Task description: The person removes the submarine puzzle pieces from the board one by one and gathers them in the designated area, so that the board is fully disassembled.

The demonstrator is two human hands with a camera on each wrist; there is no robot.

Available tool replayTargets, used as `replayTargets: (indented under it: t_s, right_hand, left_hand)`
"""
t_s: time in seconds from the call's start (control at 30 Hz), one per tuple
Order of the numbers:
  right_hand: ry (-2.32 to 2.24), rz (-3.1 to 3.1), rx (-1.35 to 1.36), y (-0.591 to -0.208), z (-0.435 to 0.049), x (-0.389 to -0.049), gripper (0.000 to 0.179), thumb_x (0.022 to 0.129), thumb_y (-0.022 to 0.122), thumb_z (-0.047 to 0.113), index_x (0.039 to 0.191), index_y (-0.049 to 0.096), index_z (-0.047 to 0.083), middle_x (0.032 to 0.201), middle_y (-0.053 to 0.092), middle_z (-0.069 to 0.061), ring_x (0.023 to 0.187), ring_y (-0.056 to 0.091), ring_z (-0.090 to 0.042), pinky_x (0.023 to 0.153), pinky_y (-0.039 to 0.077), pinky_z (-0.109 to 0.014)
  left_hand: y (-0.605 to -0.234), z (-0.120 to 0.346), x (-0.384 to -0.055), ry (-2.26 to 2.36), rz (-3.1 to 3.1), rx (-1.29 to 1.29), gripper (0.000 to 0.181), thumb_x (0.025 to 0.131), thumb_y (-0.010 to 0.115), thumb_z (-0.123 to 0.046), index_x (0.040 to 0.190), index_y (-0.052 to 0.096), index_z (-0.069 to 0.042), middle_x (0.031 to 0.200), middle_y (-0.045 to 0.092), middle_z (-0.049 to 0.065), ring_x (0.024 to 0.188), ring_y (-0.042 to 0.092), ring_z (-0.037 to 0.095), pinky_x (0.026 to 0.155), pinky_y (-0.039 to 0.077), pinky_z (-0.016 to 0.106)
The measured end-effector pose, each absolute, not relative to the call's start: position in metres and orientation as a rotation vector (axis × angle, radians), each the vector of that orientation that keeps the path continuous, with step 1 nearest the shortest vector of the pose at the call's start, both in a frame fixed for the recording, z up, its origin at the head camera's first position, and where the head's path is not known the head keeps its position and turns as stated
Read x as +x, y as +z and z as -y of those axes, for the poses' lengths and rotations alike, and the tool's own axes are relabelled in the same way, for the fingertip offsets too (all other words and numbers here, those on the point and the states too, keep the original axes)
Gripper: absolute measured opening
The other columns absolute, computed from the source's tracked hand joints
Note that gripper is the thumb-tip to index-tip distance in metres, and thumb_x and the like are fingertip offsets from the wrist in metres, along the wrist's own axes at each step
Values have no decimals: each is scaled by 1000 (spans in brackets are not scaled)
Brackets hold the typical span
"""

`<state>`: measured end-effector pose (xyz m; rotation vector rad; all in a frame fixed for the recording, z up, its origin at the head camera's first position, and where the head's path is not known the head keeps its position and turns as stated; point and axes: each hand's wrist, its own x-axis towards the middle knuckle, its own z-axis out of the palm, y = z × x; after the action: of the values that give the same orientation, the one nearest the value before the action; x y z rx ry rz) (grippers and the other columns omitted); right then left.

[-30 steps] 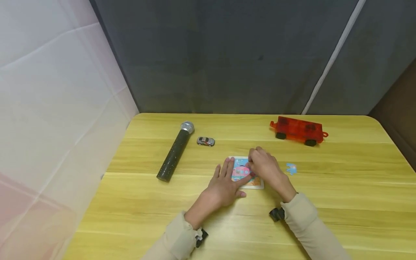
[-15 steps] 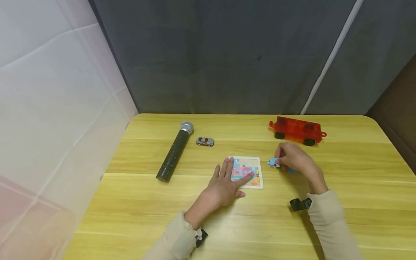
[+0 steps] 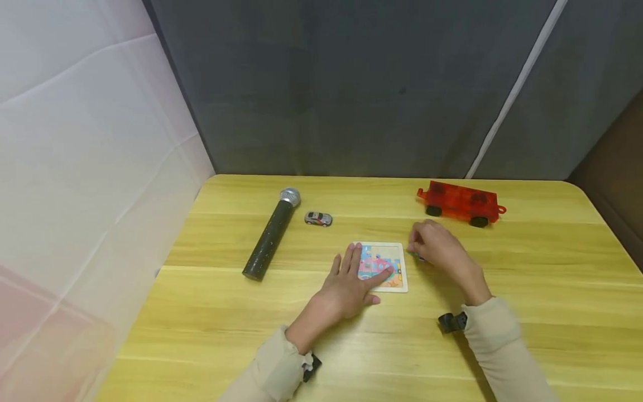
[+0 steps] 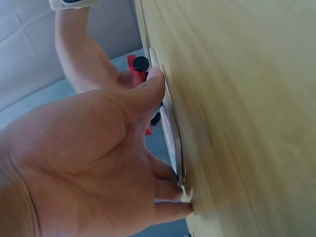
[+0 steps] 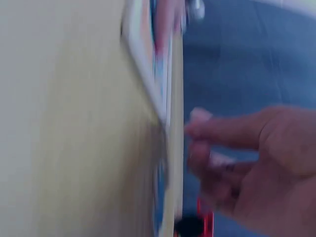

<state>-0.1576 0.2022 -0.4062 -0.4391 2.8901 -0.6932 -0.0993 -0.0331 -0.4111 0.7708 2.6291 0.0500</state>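
Note:
My left hand [image 3: 346, 287] lies with straight, spread fingers over the left side and lower part of a small jigsaw puzzle in a white frame tray [image 3: 404, 279]. Its picture shows pink, blue and orange pieces, and bare beige backing [image 3: 385, 253] shows at the upper right. Just right of the tray, my right hand [image 3: 439, 245] has loosely curled fingers. A blue jigsaw piece [image 3: 416, 255] peeks out beneath them, mostly hidden. In the blurred right wrist view, a blue jigsaw piece [image 5: 159, 197] lies on the table, apart from the fingertips.
A black microphone [image 3: 271, 237] with a silver head lies at the left, beside a small grey toy car [image 3: 318, 218]. At the back right stands a red toy wagon [image 3: 462, 202] with black wheels. A dark curtain [image 3: 351, 89] hangs behind the table [image 3: 226, 329].
My right hand moved from over the puzzle to its right with a blue jigsaw piece, then shifted slightly left and let go of it. My left hand stayed put.

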Motion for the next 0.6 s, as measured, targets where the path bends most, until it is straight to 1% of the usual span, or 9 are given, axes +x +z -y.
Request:
replayTargets:
  t_s: [0.03,0.07,0.13,0.2,0.27,0.33,0.43,0.53,0.6]
  right_hand:
    - [-745,-2885,-534,-409,-193,-157,6,102,76,4,98,75,0,96,68,-12,87,60,-25,77,56,-44]
    - [-800,-2862,-621,-411,-183,-156,6,103,74,3,104,78,-2,100,68,-13,89,61,-24,81,57,-44]
    - [-862,-2799,-745,-415,-167,-155,16,105,69,0,117,79,-6,107,68,-14,92,60,-23,85,57,-43]
    - [-877,-2759,-769,-419,-155,-153,25,107,66,-2,129,76,-7,113,66,-14,92,59,-20,86,57,-39]
    - [-851,-2760,-752,-421,-147,-150,29,106,65,-4,133,74,-8,115,64,-14,89,55,-18,83,55,-35]
    - [-832,-2783,-735,-422,-141,-149,29,106,65,-5,133,74,-8,115,63,-14,88,54,-18,81,54,-34]
    - [-810,-2821,-731,-424,-135,-146,26,107,65,-3,131,73,-8,119,61,-16,89,57,-20,80,58,-34]
    - [-829,-2855,-725,-427,-130,-146,20,107,67,0,126,70,-7,121,61,-18,91,61,-22,81,61,-37]
    - [-893,-2867,-696,-428,-126,-146,14,106,68,-1,120,68,-5,117,64,-17,91,63,-23,82,62,-38]
  left_hand:
    - [-411,33,-99,51,-2627,767,64,113,52,-52,172,28,-51,181,3,33,171,2,44,138,19,57]
    - [-411,33,-99,49,-2624,761,64,113,52,-52,172,27,-51,180,3,34,171,1,45,138,18,57]
    - [-411,33,-99,32,-2616,752,64,113,50,-54,172,26,-51,179,3,35,171,0,46,138,17,57]
    - [-411,32,-99,0,-2609,747,64,113,49,-55,172,26,-50,179,4,35,170,-1,46,138,16,56]
    - [-410,31,-100,-35,-2605,741,63,113,47,-56,172,26,-49,179,4,35,170,0,45,138,16,56]
    - [-410,31,-99,-65,-2606,740,62,113,47,-56,172,28,-49,179,5,35,171,1,45,138,16,56]
    - [-409,32,-99,-82,-2610,733,61,113,48,-56,172,31,-47,179,5,34,171,3,45,138,17,55]
    - [-409,34,-99,-81,-2607,730,60,113,47,-55,171,33,-46,180,4,34,171,3,45,138,17,55]
    - [-409,34,-99,-80,-2604,728,61,113,47,-55,172,33,-46,180,4,34,171,3,45,138,18,55]
